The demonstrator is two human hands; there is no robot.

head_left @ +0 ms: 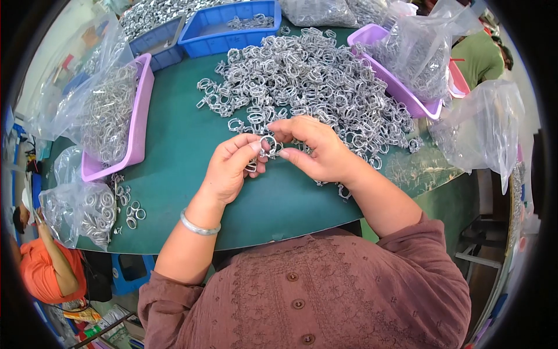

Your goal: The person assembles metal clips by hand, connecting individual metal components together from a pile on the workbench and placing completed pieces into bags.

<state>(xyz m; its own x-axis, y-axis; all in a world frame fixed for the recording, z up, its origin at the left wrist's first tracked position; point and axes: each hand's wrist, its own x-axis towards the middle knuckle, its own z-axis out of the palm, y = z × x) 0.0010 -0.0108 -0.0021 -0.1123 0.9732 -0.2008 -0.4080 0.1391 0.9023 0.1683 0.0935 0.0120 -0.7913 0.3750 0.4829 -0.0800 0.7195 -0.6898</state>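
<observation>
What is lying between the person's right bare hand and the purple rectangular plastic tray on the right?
The head view shows part of a heap of small silver-coloured metal ring pieces between the right hand and the purple tray.

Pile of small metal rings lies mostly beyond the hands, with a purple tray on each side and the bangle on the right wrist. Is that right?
One slip: the bangle is on the left wrist, as the head view shows. The ring pile does lie mostly beyond the left hand and right hand, with purple trays either side.
</observation>
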